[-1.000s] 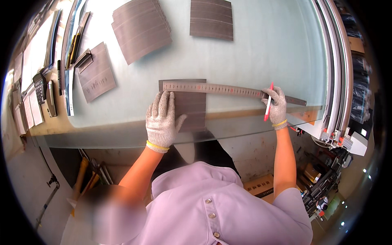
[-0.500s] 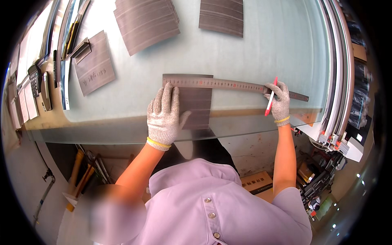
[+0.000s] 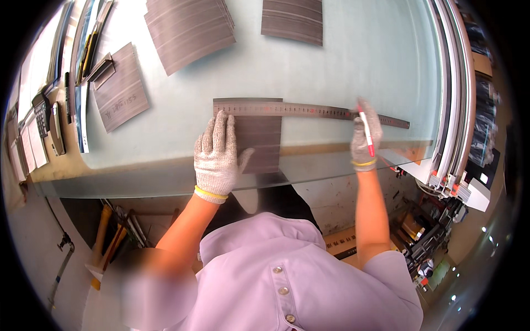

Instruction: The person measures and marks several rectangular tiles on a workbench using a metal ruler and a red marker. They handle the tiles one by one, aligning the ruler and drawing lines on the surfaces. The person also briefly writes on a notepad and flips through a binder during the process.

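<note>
Nearest, a thin, rectangular, grey-brown streaked sheet (image 3: 259,140) lies flat by the front edge of the pale blue-green glass tabletop (image 3: 353,66), seemingly for easy reach. Over its left side rests the left hand (image 3: 215,157) in a knitted off-white glove, open with straight fingers and spread thumb, gripping nothing; its fingertips meet the ruler, probably to steady it. Right of the sheet, the similarly gloved right hand (image 3: 366,134), blurred, has curled fingers around a slim white-and-red pen (image 3: 366,132); whether it touches the ruler is unclear. Across the sheet's far end lies the long steel ruler (image 3: 303,110), its left end level with the sheet's left edge, apparently so the scale starts there. Beyond the sheet, leftward, sits a fanned stack of similar grey-brown rectangles (image 3: 190,33).
</note>
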`<action>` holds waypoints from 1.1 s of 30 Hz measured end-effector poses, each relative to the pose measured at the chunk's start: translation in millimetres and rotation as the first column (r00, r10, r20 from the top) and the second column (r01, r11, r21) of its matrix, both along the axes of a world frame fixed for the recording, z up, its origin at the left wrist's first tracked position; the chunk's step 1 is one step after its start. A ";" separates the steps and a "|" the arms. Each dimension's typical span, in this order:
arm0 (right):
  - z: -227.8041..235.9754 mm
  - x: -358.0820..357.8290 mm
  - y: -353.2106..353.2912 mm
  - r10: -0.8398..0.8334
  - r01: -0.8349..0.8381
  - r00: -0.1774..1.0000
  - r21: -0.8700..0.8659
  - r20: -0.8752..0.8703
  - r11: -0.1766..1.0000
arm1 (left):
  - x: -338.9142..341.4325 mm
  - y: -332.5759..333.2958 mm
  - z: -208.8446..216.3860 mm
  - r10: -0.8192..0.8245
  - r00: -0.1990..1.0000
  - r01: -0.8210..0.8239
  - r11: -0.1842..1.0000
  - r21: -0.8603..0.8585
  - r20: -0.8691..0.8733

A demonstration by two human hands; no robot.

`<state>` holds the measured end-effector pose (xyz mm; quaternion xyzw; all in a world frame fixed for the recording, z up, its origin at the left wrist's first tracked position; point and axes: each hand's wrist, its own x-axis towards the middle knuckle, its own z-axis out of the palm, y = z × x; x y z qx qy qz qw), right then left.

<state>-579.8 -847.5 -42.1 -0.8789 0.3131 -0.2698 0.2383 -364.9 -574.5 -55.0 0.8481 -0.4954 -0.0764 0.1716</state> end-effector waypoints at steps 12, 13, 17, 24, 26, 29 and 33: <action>-39.5 139.1 90.8 0.211 -0.253 0.925 0.099 0.316 0.962 | 0.6 -0.7 -2.2 -0.003 1.000 0.003 1.000 0.012 -0.006; -40.7 140.0 90.1 0.241 -0.271 0.920 0.059 0.308 0.961 | 0.6 -0.9 -1.8 -0.003 1.000 0.003 1.000 0.016 -0.003; -34.7 143.1 91.2 0.221 -0.272 0.920 0.123 0.323 0.954 | 0.7 -1.2 -1.2 -0.004 1.000 0.004 1.000 0.026 0.000; -37.7 143.5 90.1 0.255 -0.279 0.927 0.053 0.276 0.959 | 1.4 -0.9 -2.3 -0.012 1.000 0.012 1.000 0.013 0.006; -38.5 143.9 90.6 0.255 -0.274 0.931 0.038 0.262 0.961 | 1.9 -0.8 -3.0 -0.012 1.000 0.012 1.000 0.016 0.008; -37.3 144.1 90.5 0.256 -0.279 0.930 0.055 0.262 0.959 | 2.0 -1.3 -2.4 -0.010 1.000 0.010 1.000 0.020 0.012; -37.2 142.6 88.9 0.270 -0.300 0.923 0.073 0.274 0.951 | 1.4 -1.3 -1.4 -0.007 1.000 0.007 0.999 0.037 0.012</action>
